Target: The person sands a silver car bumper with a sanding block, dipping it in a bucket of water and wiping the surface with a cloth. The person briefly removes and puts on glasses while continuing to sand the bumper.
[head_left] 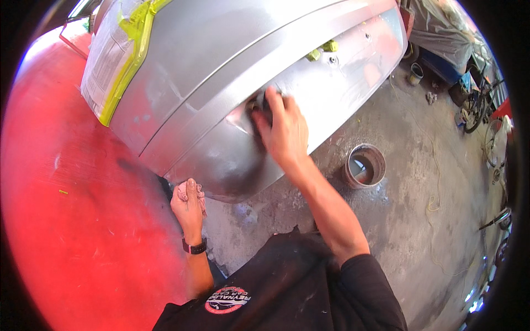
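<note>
A silver-grey car body panel (182,60) fills the upper middle, with a long seam and patchy pale and dull areas. My right hand (284,129) presses on its lower part, fingers curled around a dark pad (266,106) that is partly hidden by the fingers. Below that hand the surface looks darker and smudged. My left hand (187,212) is closed on a crumpled pinkish rag (193,194) by the panel's lower left edge. A dark watch circles that wrist. Yellow tape (132,66) and masking paper (107,60) cover the panel's left end.
A bucket (353,179) with liquid in it stands on the stained concrete floor (403,220), right of my forearm. A broad red surface (61,209) spans the left. A cord (433,204) trails over the floor. A bicycle (480,110) and a plastic-covered pile (441,25) stand far right.
</note>
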